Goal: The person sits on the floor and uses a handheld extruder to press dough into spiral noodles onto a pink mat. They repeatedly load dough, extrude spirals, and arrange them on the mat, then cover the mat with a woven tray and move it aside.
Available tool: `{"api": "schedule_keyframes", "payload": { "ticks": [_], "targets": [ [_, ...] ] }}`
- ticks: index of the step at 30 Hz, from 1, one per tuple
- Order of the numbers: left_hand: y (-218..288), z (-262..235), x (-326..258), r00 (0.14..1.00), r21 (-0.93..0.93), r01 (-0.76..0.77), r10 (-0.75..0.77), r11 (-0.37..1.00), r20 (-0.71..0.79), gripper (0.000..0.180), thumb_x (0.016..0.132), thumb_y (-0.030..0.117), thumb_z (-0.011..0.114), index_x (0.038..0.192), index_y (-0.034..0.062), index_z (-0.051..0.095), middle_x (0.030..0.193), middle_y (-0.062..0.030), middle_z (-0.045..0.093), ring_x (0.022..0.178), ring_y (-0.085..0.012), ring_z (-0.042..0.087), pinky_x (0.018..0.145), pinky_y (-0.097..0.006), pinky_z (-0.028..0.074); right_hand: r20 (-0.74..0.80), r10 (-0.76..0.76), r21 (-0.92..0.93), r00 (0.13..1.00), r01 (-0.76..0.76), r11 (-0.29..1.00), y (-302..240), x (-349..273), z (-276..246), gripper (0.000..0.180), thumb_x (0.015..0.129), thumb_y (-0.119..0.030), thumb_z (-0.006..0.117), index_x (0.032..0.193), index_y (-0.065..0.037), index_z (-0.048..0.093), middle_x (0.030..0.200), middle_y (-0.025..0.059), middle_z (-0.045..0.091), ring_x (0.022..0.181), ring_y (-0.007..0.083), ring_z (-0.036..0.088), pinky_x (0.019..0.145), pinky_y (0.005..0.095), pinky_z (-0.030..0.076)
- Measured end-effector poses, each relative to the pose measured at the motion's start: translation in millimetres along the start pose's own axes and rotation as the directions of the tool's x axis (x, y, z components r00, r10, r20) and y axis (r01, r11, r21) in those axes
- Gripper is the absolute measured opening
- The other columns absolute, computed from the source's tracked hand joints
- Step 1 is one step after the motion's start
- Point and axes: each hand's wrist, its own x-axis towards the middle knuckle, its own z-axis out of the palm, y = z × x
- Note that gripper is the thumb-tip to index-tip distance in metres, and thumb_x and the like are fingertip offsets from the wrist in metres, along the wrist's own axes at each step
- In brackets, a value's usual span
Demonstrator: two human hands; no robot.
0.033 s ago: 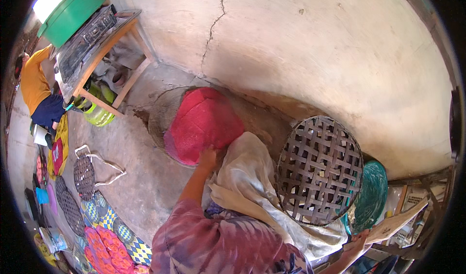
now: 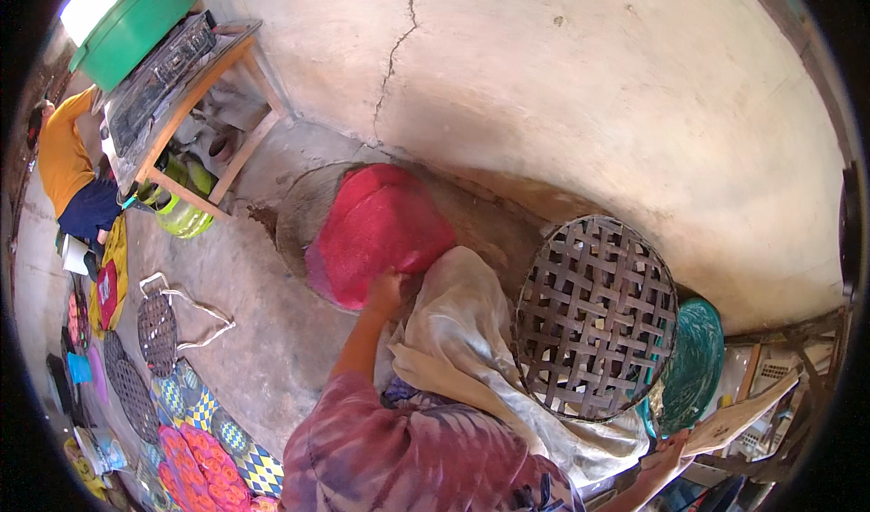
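Observation:
My left hand (image 2: 385, 292) is closed at the near edge of a crumpled red cloth (image 2: 381, 222), which looks like a woven sack. Under the cloth, a round grey-brown mat or sack (image 2: 302, 211) shows at the left side; what else it covers is hidden. Low on the right, my right hand (image 2: 669, 450) grips the near end of a flat tan board (image 2: 739, 419), perhaps cardboard. A pale translucent sheet (image 2: 462, 304) spreads between my arms, beside the red cloth. To its right stands a dark open-weave basket (image 2: 598, 317).
A green tub (image 2: 136, 24) sits on a wooden table (image 2: 195, 100) at the far left, near a person in an orange top (image 2: 65, 149). Woven mats (image 2: 156, 333) and patterned cloth (image 2: 204, 412) lie left. A teal basin (image 2: 693, 362) leans behind the basket, by a cracked wall (image 2: 544, 77).

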Motion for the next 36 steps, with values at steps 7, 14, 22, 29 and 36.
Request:
{"api": "schedule_keyframes", "payload": {
  "ticks": [7, 14, 22, 29, 36],
  "targets": [
    [-30, -240, 53, 0.933, -0.64, -0.181, -0.076, 0.747, -0.352, 0.025, 0.087, 0.001, 0.06, 0.108, 0.0053, 0.072, 0.106, -0.013, 0.072, 0.1, -0.0208, 0.067, 0.092, -0.031, 0.048, -0.03, 0.012, 0.029, 0.999, -0.011, 1.0, 5, -3, -20, 0.055, 0.092, -0.018, 0.067, 0.139, -0.004, 0.043, 0.071, -0.0031, 0.043, 0.06, 0.0049, 0.039, 0.054, 0.0214, 0.035],
    [-57, -312, 62, 0.949, 0.225, 0.219, -0.153, 0.949, -0.277, 0.034, 0.085, 0.001, 0.058, 0.116, 0.0108, 0.07, 0.114, -0.0132, 0.068, 0.101, -0.0296, 0.067, 0.089, -0.039, 0.052, 0.049, -0.047, 0.066, 0.998, 0.044, 0.997, 23, -13, -36, 0.054, 0.092, -0.018, 0.067, 0.139, -0.003, 0.043, 0.072, -0.0036, 0.042, 0.061, 0.0042, 0.039, 0.055, 0.0205, 0.035],
    [-26, -196, 38, 0.851, 0.559, 0.27, 0.077, 0.784, -0.519, 0.026, 0.094, 0.016, 0.051, 0.111, 0.0163, 0.07, 0.108, -0.0116, 0.066, 0.085, -0.0285, 0.066, 0.071, -0.041, 0.055, -0.036, -0.01, 0.048, 0.999, 0.012, 0.999, 30, -27, -43, 0.056, 0.091, -0.021, 0.068, 0.138, -0.003, 0.043, 0.073, -0.0036, 0.044, 0.062, 0.0039, 0.041, 0.053, 0.0202, 0.035],
    [29, -37, 54, 0.936, 0.281, 0.063, 0.041, 0.958, -0.35, 0.032, 0.079, 0.029, 0.074, 0.108, 0.0159, 0.069, 0.14, -0.0087, 0.047, 0.123, -0.037, 0.049, 0.102, -0.055, 0.041, -0.06, -0.02, 0.025, 0.998, 0.021, 0.999, 33, -41, -39, 0.057, 0.09, -0.022, 0.069, 0.137, -0.002, 0.044, 0.073, -0.0035, 0.045, 0.061, 0.0038, 0.041, 0.052, 0.0201, 0.036],
    [43, 13, 118, 0.983, 0.168, 0.072, -0.041, 0.983, -0.179, 0.035, 0.072, 0.023, 0.075, 0.103, 0.0073, 0.07, 0.143, -0.012, 0.046, 0.136, -0.042, 0.036, 0.11, -0.06, 0.029, -0.049, 0.047, 0.03, 0.998, -0.046, 0.998, 34, -50, -19, 0.061, 0.086, -0.025, 0.073, 0.135, 0.0, 0.046, 0.075, -0.0023, 0.048, 0.058, 0.0047, 0.044, 0.05, 0.0202, 0.037]
  ]
}}
